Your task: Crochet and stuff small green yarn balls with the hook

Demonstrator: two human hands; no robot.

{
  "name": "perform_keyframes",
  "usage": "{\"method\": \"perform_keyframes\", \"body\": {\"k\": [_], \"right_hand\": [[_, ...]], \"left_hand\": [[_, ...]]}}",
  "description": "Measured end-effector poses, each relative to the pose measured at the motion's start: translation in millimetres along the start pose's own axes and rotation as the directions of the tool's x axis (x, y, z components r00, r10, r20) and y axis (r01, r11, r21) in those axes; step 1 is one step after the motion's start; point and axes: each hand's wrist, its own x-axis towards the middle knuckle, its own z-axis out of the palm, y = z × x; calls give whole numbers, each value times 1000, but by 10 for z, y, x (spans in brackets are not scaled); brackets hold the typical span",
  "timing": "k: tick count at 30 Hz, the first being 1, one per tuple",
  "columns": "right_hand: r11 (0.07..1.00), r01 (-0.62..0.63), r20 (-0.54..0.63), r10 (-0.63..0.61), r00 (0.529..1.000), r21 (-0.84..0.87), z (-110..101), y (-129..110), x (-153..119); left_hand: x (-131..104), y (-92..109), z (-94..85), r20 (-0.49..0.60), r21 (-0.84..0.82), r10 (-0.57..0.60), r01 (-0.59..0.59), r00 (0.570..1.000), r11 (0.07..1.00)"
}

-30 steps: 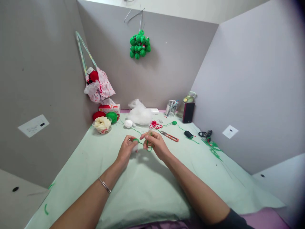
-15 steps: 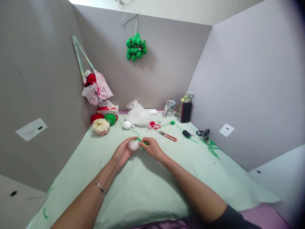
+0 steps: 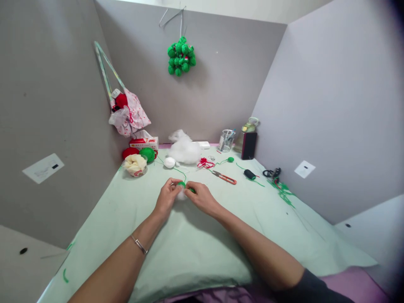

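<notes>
Over the middle of the table, my left hand [image 3: 167, 197] pinches a small green knitted piece [image 3: 181, 184] from its left side. White stuffing [image 3: 182, 195] shows just below the green piece, between both hands. My right hand [image 3: 200, 195] is closed at the right side of the piece, its fingers wrapped round a green-ended tool [image 3: 192, 190], mostly hidden by them. A green yarn strand runs from the piece up toward the back of the table.
Behind the hands lie a pile of white stuffing [image 3: 185, 150], a white ball [image 3: 169, 162], red yarn [image 3: 205, 163] and orange-handled snips [image 3: 224, 177]. A bowl [image 3: 135, 165] stands back left; a dark phone [image 3: 249, 146] and a glass jar [image 3: 226, 141] stand back right.
My left hand has turned and its fingers have closed on the green piece. The white stuffing, more exposed before, is now mostly covered. The view has shifted slightly.
</notes>
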Motion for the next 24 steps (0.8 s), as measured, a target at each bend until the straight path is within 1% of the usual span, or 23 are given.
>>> {"method": "perform_keyframes", "body": {"k": [3,5,7,12,16,19,24], "right_hand": [[999,0,-10,-1,1000,-37,66,-37,-20],[999,-15,-15,15,1000,-44,103,-21,-5],[998,-47,-21,46,999,-36,114,32,29],[987,-157,3,157,988,36,40,227,144],[971,-220,37,217,975,91,41,323,188],[973,-203,38,200,979,112,90,322,166],[991,-74,-3,75,997,107,89,184,71]], "left_hand": [[34,-61,-6,-68,24,10,-8,998,1000],[32,-71,1,-80,15,6,-4,997,1000],[18,-53,12,-52,-16,-9,8,999,1000],[-19,58,34,81,-130,-11,21,997,991],[-40,74,52,145,-145,11,11,989,989],[-33,21,46,141,-115,23,-7,990,993],[24,-73,-9,66,-33,64,-62,996,998]]}}
